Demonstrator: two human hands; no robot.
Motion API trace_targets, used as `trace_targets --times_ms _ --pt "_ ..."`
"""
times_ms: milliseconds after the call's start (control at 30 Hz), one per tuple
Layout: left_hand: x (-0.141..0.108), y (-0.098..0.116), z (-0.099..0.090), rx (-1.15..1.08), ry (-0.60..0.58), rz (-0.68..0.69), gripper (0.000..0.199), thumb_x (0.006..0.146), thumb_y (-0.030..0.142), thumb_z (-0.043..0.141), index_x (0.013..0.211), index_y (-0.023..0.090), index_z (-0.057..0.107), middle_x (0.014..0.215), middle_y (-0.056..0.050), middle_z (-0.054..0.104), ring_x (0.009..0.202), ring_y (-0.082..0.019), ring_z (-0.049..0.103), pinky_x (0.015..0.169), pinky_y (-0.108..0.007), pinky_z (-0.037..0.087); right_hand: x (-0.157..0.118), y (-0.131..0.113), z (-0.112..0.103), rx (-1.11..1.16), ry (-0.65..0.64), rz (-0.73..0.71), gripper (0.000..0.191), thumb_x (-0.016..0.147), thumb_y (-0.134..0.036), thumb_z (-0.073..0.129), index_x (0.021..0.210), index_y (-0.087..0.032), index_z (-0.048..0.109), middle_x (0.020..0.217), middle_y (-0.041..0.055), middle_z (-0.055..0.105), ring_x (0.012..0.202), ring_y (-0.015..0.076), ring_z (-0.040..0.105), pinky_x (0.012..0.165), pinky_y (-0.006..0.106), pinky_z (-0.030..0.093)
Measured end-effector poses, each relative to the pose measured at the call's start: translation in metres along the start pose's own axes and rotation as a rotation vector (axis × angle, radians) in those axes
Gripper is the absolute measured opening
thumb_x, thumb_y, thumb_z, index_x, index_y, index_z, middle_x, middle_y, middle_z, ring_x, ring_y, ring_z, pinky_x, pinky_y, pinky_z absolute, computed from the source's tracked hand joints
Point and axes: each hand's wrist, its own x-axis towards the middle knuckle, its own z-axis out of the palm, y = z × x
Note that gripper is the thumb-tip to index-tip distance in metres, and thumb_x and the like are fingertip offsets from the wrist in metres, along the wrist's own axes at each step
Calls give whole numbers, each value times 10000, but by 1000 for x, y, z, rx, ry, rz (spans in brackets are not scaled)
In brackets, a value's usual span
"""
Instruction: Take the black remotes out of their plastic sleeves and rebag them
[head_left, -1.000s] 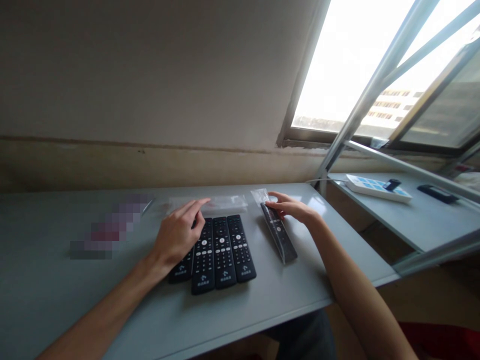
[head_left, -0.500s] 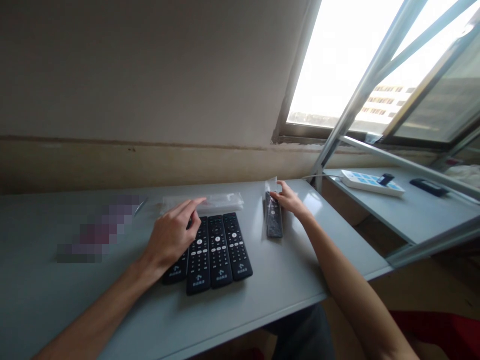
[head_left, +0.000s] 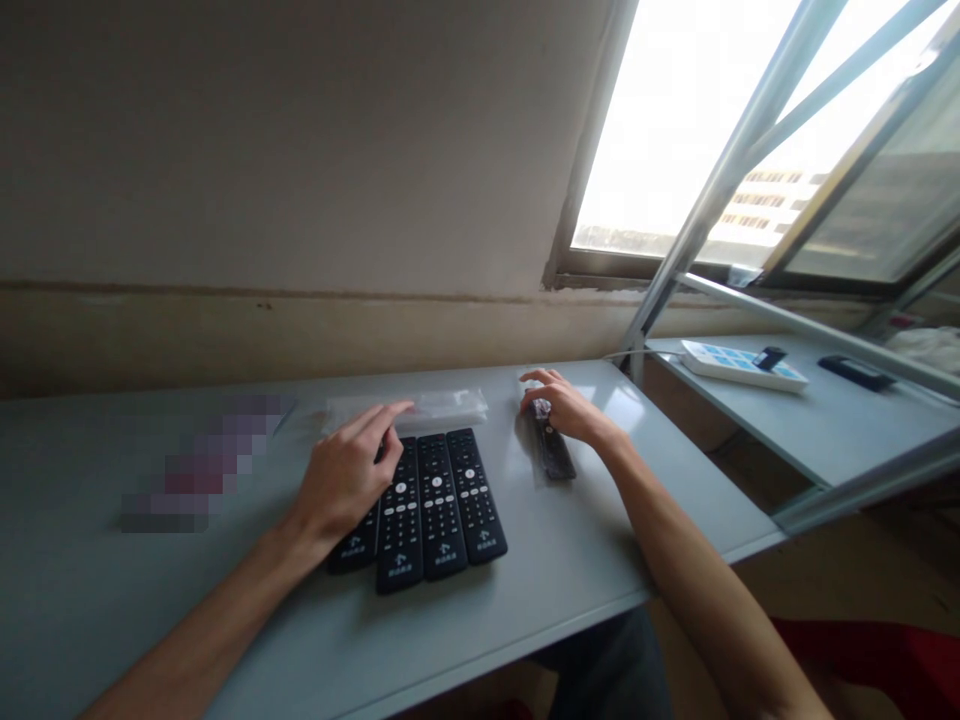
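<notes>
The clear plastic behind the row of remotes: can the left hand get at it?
Probably yes: the left hand has its fingers near the clear plastic, and nothing visible stands between.

Under the bent right fingers (head_left: 534, 377), a slim dark remote (head_left: 556, 458) in a clear plastic sleeve (head_left: 537, 462), buttons up, near end slanting slightly rightward, far end partly covered by those fingers. Beneath and to the right of the left fingers (head_left: 375, 421), four black remotes (head_left: 438, 510) side by side, flat, face up, each with a pale emblem and lettering at the near end; the leftmost largely hidden below the hand, the other three each with a white round button. Just beyond the left fingertips, clear plastic bags (head_left: 452, 406), lying flat.
</notes>
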Motion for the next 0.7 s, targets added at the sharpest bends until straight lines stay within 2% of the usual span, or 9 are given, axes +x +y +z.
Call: trace_targets --times_ms 133,233,367,467,533,600,667,700 --pt "0 -3 1 7 -5 14 413 1006 237 394 1322 239 659 1277 -50 736 1118 -249 719 923 -353 563 -2 -9 -2 -29 -12 -25 479 692 120 472 808 -227 783 1269 60 693 1152 253 583 1018 391 451" --pt "0 -5 2 21 -3 5 408 1002 223 400 1305 241 672 1272 -49 738 1100 -244 723 914 -338 561 -9 -13 -10 -87 -64 2 447 724 100 487 842 -213 784 1124 77 741 1075 248 609 972 359 453" --pt "0 -4 1 23 3 4 402 996 208 406 1279 235 690 1262 -51 741 1100 -242 721 928 -326 552 -29 -6 -30 -201 -172 97 586 759 99 482 1166 -211 769 1178 111 737 1134 271 613 978 355 442" --pt "0 -2 0 27 3 9 402 996 202 408 1269 242 700 1233 -46 747 1082 -236 723 916 -313 549 -51 0 -46 -230 -268 204 694 819 71 488 1427 -228 638 1256 134 717 1174 289 620 984 373 447" --pt "0 -1 0 31 3 7 398 994 202 412 1256 248 709 1222 -40 750 1064 -231 726 901 -303 549 -65 -2 -54 -215 -329 276 634 894 -39 556 1498 -230 578 1226 155 723 1138 312 649 962 399 467" --pt "-1 -1 0 34 -4 7 394 990 204 416 1244 245 715 1217 -37 751 1049 -232 727 891 -300 547 -75 -10 -58 -180 -343 330 582 965 -245 617 1541 -250 530 1218 167 719 1115 339 667 947 431 481" --pt "-1 -2 2 35 -12 14 392 988 206 417 1240 243 716 1211 -35 752 1040 -235 726 886 -303 545 -79 -23 -57 -135 -311 339 632 1010 -429 579 1605 -281 427 1296 168 686 1144 347 666 955 437 482" --pt "-1 -3 3 35 -14 20 392 988 208 417 1239 244 715 1206 -33 752 1037 -235 726 883 -304 543 -78 -31 -55 -116 -296 335 660 1030 -470 535 1638 -286 357 1340 170 661 1161 342 664 959 428 480"
